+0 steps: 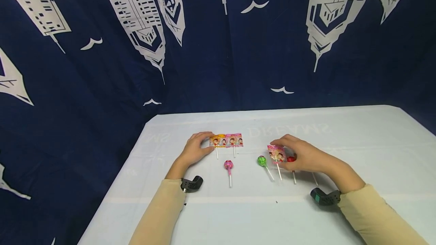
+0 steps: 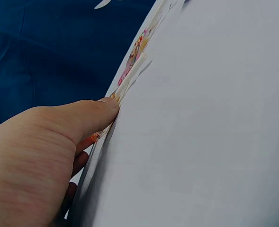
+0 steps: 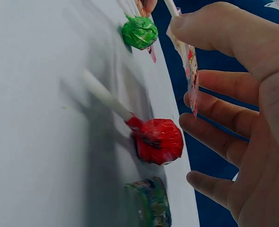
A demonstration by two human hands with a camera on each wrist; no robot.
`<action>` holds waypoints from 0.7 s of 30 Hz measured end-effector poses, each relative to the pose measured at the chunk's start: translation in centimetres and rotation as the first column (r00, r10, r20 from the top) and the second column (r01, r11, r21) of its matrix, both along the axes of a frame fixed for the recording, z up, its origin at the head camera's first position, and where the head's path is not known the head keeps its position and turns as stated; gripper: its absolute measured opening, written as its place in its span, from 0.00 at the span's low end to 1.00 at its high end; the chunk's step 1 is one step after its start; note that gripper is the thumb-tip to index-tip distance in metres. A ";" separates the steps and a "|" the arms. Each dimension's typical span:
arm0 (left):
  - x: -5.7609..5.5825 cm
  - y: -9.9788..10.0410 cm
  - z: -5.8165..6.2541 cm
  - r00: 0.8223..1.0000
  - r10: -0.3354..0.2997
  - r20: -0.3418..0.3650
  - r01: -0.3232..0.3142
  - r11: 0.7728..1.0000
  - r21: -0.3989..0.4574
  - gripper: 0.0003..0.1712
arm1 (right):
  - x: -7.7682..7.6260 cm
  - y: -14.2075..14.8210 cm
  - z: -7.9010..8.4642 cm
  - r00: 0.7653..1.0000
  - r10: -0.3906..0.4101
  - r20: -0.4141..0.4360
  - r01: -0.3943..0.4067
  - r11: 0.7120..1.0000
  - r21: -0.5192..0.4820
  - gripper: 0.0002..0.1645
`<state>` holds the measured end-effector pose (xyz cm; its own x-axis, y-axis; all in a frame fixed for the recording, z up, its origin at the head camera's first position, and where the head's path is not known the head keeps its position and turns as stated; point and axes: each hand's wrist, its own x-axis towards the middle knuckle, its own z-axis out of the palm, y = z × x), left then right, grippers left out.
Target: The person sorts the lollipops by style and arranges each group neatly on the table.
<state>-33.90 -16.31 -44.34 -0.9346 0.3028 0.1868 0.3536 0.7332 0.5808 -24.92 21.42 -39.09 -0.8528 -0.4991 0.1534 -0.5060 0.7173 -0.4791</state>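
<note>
One dark blue curtain (image 1: pixel 231 67) printed with white buildings fills the far side of what I get from the head view. Nearer to me is the white-covered tabletop (image 1: pixel 245 220). Tan sleeves (image 1: pixel 378 211) reach in from the near left and near right. From my end I see the right hand (image 1: pixel 304 156) pinching a flat pink lollipop (image 1: pixel 276 153), right of the tabletop's middle; its lower fingers are spread apart. The left hand (image 1: pixel 193 152), farther left, pinches the left edge of a flat orange lollipop (image 1: pixel 218 139) with its thumb. A black wristband (image 1: pixel 192 183) sits on each wrist. Another flat pink lollipop (image 1: pixel 234 140) adjoins the orange one's right side. Of the small round ones, I see a pink ball lollipop (image 1: pixel 228 165) on the near side, a green ball lollipop (image 1: pixel 262 160) just left of the held one, and a red ball lollipop (image 3: pixel 159 142) partly behind the right hand. Beside the red one, my right wrist view catches a multicoloured wrapper (image 3: pixel 151 203), cut off by the picture's edge.
</note>
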 end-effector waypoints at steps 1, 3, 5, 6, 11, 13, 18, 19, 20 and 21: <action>0.0 0.0 0.0 1.000 -0.002 0.001 0.002 1.000 -0.001 0.29 | -0.1 0.0 0.2 1.000 -0.004 0.003 0.004 1.000 0.000 0.37; 0.0 0.0 0.0 1.000 -0.007 0.003 0.007 1.000 -0.001 0.30 | -0.3 0.1 0.5 1.000 -0.009 -0.006 0.009 1.000 0.005 0.37; 0.0 0.1 0.0 1.000 -0.010 0.001 0.010 1.000 0.004 0.29 | -0.7 0.1 0.9 1.000 -0.005 -0.019 0.006 1.000 0.004 0.37; 0.0 0.1 0.0 1.000 -0.011 0.000 0.011 1.000 0.005 0.29 | -0.8 0.0 1.0 1.000 -0.004 -0.022 0.004 1.000 0.002 0.37; 0.0 0.1 0.0 1.000 -0.006 -0.006 0.007 1.000 0.010 0.29 | -1.7 -0.4 1.8 1.000 0.004 0.002 -0.004 1.000 -0.022 0.38; 0.1 0.1 0.0 1.000 -0.003 -0.003 0.003 1.000 0.010 0.29 | -2.1 -0.7 2.1 1.000 0.002 0.009 -0.001 1.000 -0.021 0.38; 0.1 0.0 0.0 1.000 -0.006 0.004 0.006 1.000 0.007 0.29 | -3.2 -1.6 2.5 1.000 -0.003 0.000 0.003 1.000 -0.026 0.38; 0.1 0.0 0.1 1.000 -0.008 0.003 0.008 1.000 0.007 0.29 | -3.4 -1.8 2.6 1.000 -0.002 -0.003 0.001 1.000 -0.029 0.38; 0.2 0.0 0.1 1.000 -0.009 0.001 0.009 1.000 0.007 0.29 | -3.6 -2.1 2.8 1.000 0.004 -0.008 -0.004 0.999 -0.033 0.38; 0.2 0.0 0.2 1.000 -0.010 -0.002 0.010 1.000 0.009 0.29 | -3.9 -2.3 2.9 1.000 0.005 -0.009 -0.005 0.999 -0.032 0.38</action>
